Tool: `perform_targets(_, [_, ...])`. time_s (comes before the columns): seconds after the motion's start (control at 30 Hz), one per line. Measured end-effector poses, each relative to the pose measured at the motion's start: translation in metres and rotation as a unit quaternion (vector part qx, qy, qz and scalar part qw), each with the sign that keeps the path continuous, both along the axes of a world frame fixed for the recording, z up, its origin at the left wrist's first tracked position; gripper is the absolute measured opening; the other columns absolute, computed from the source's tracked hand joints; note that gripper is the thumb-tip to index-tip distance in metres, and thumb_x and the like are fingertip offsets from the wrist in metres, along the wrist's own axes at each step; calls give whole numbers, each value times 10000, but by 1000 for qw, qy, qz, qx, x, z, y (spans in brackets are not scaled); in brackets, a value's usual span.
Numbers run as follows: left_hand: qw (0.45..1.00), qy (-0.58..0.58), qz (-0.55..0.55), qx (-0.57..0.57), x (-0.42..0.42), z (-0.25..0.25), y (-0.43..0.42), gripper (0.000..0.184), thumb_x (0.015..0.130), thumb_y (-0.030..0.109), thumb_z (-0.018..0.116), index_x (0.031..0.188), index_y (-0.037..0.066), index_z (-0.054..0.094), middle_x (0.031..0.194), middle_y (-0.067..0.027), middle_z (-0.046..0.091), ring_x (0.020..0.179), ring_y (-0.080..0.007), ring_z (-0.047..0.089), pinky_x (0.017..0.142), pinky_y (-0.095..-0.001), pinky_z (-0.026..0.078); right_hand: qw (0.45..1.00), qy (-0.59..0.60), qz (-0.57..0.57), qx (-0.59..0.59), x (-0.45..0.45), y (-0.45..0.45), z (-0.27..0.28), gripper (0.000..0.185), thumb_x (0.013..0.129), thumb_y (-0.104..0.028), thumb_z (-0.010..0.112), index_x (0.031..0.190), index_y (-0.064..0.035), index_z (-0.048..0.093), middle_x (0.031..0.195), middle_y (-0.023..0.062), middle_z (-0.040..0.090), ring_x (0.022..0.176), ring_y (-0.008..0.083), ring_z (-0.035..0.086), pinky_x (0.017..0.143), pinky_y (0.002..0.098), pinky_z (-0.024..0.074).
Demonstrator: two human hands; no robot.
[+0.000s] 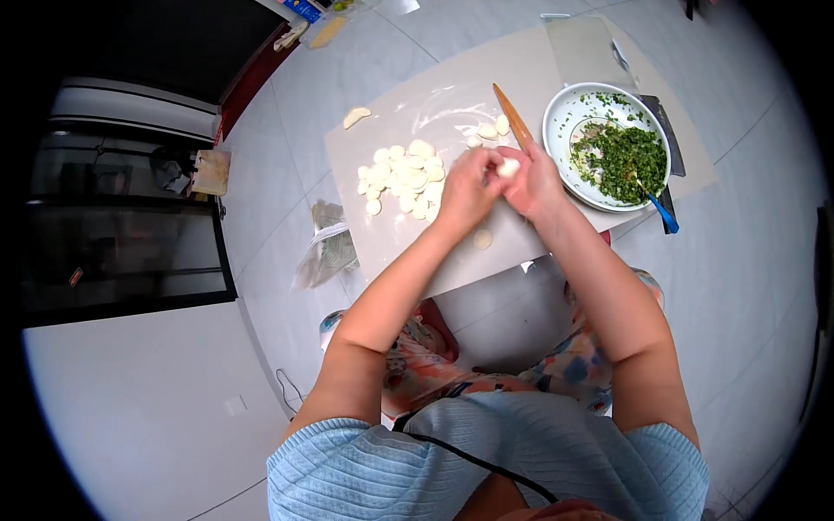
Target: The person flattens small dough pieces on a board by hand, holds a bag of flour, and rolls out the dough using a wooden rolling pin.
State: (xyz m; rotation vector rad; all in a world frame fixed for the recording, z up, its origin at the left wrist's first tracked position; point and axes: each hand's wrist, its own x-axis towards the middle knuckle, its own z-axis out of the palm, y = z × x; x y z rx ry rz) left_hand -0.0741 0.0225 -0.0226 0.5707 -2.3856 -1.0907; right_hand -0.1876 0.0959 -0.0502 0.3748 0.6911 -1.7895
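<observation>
My left hand (472, 187) and my right hand (535, 184) meet above the near half of the board, fingers closed around a small white dumpling (509, 168). The dumpling rests in the right fingers, and the left fingertips press at its side. Just beyond my right hand a tapered wooden rolling pin (511, 111) lies slanted. A flat round dough wrapper (482, 239) lies close below my left hand. To the left are several small dough pieces (404, 174) in a loose cluster. Beyond my hands are a few more white dough pieces (487, 132).
Right of my hands stands a white bowl (556, 174) of chopped green filling (627, 161) with a blue-handled spoon (665, 213). A crescent-shaped dough piece (356, 117) lies at the board's (382, 260) far left edge. A plastic bag (328, 247) hangs beside the board.
</observation>
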Motion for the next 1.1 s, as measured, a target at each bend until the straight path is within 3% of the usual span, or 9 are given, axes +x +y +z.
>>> perform_targets(0.2, [998,32,44,-15,2,31,6,280,940,189,608,1165,22,607,1138,-155,642,1078,-318,616,943,-412,472,995,30,53,-80,46,1,36,573,1085,-435,280,1393,6,477,1389,148,514,1267,269,516,1109,441,400])
perform_targets(0.4, [960,2,-3,-279,-7,16,22,638,970,265,454,1537,19,298,1608,-213,268,1521,-355,187,1203,-544,162,955,-4,74,-288,16,8,33,687,1025,-595,344,1592,-239,188,1640,50,226,1464,271,313,1217,434,237])
perform_targets(0.47, [974,27,-74,-211,-7,30,35,676,952,256,471,1546,3,270,1633,-210,203,1531,-381,123,1211,-548,127,597,-18,-67,-799,56,-34,-4,625,1065,-538,262,1580,-184,244,1630,26,263,1494,190,255,1213,388,236])
perform_targets(0.5, [977,1,-61,-204,-10,37,32,688,946,251,480,1547,-4,264,1631,-216,206,1530,-388,122,1213,-544,114,826,51,-24,-561,51,-17,-2,660,1040,-584,295,1590,-230,205,1640,35,235,1491,227,262,1214,410,235])
perform_targets(0.57, [977,-19,-24,-210,-14,39,16,699,928,212,493,1550,-5,258,1630,-222,203,1531,-383,122,1218,-541,86,959,170,48,-223,51,8,38,726,992,-669,337,1598,-307,170,1644,36,237,1496,251,253,1192,445,259])
perform_targets(0.7, [965,-19,-21,-262,-5,25,32,721,1006,428,435,1549,-11,255,1640,-206,195,1535,-347,138,1222,-526,94,982,-63,35,-173,44,12,66,672,1048,-578,308,1600,-214,189,1635,5,250,1503,192,221,1218,358,223])
perform_targets(0.93, [991,49,-36,115,-8,2,5,673,1040,341,375,1577,1,153,1641,-180,211,1537,-348,110,1235,-487,71,982,31,106,-154,41,15,49,866,991,-695,311,1603,-113,120,1599,48,316,1439,210,335,1188,342,255])
perform_targets(1.0, [815,256,8,520,-6,13,-3,725,1038,485,351,1546,-21,242,1647,-176,199,1543,-312,108,1229,-481,108,970,-18,94,-223,36,4,27,894,996,-696,272,1597,-61,90,1578,109,345,1388,205,396,1148,351,309])
perform_targets(1.1, [919,85,18,385,14,21,-9,510,1036,331,467,1443,26,429,1456,-134,450,1308,-227,443,1082,-373,369,982,23,68,-175,27,-8,-1,917,992,-687,313,1587,-27,91,1575,168,330,1355,240,428,1103,378,360])
